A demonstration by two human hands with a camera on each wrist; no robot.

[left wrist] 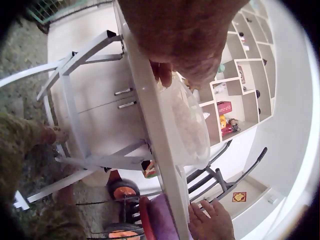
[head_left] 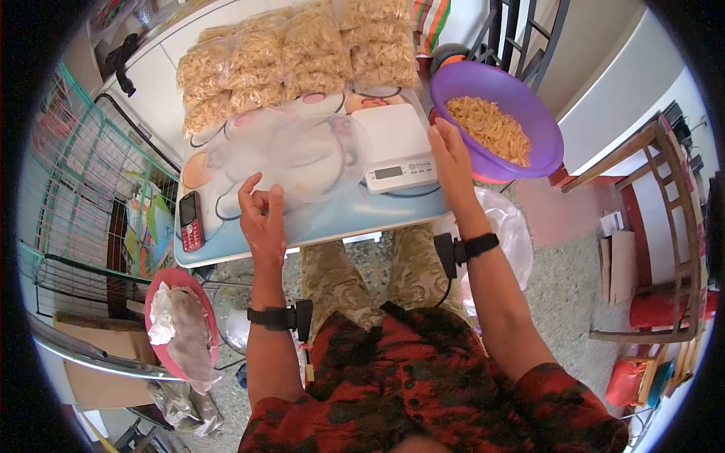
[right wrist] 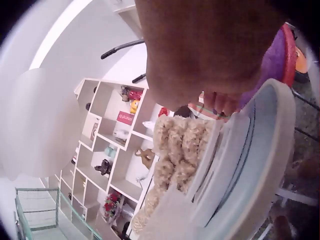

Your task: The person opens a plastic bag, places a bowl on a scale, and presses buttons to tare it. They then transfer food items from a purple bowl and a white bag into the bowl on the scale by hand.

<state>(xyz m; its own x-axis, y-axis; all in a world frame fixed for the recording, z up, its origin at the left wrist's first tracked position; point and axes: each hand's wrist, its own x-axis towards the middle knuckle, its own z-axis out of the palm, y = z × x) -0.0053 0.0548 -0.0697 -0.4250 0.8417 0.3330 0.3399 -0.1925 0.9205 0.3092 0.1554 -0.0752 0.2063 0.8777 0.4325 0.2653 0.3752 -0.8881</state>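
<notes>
My left hand (head_left: 263,219) is over the table's front edge, fingers loosely bent and the thumb apart from the index finger. Just beyond its fingertips spreads a thin, translucent plastic bag (head_left: 302,162); in the left wrist view the bag (left wrist: 185,125) has a rounded outline. My right hand (head_left: 455,166) is at the right edge of a white digital kitchen scale (head_left: 396,143), fingers extended and together. The scale has a small display and several buttons at its front. In the right wrist view my right hand's fingertips (right wrist: 220,102) show beyond the wrist, near the scale.
Several filled clear bags of pale yellow, pasta-like pieces (head_left: 302,53) stack at the table's back. A purple basin (head_left: 547,140) with loose pieces stands right. A red phone (head_left: 191,223) lies at the table's left corner. A wire cage (head_left: 91,196) stands left, a wooden chair (head_left: 672,226) right.
</notes>
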